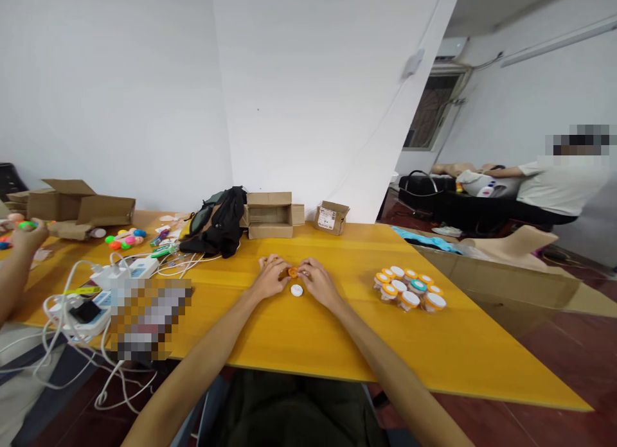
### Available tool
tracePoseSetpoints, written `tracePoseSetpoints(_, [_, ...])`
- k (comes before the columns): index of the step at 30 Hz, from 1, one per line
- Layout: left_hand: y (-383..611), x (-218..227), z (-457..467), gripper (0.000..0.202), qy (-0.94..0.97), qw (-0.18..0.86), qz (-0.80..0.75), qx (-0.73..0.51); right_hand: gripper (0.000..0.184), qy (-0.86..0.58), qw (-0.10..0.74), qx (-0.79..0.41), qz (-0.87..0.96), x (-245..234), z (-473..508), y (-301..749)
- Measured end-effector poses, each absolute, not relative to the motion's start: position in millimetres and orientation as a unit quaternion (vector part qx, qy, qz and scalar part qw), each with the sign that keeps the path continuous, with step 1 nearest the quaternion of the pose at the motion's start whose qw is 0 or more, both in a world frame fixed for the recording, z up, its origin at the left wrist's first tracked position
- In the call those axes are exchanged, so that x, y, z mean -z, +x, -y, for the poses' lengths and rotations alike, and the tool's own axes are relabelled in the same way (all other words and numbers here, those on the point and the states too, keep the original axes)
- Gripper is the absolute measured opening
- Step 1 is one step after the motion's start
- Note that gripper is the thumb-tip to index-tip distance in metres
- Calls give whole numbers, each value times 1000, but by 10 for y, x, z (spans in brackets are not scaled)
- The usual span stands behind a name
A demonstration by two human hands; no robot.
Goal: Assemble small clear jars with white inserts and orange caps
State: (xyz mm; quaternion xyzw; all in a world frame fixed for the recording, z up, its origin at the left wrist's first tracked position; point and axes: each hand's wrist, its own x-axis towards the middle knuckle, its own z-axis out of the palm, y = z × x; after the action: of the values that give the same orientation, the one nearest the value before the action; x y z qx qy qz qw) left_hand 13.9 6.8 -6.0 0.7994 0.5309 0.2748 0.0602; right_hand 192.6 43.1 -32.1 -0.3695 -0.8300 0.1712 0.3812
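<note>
A small round orange piece, looking like a jar lid or ring, sits between my two hands above the yellow table. My left hand has its fingers curled, with the fingertips against that orange piece. On its other side my right hand is pinched together, and a small pale bit seems to show at its fingertips, too small to name. A white round lid lies on the table just in front of both hands. To the right stands a cluster of several small clear jars with orange, white and teal lids.
Along the wall stand a black backpack, an open cardboard box and a smaller box. White power strips with tangled cables lie left. Another person's hand holds coloured balls at far left; a person sits at right.
</note>
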Motion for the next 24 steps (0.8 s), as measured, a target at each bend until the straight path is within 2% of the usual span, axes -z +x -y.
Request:
tracePoseSetpoints(19, [122,90,-133,3,784,88,-540,-293,5,-460,201,-142,853,35,-700,1625])
tracePoseSetpoints(24, [112,112,-143,23,770,106,-547,-311,6,-447,179,-153,863,24,-737,1592])
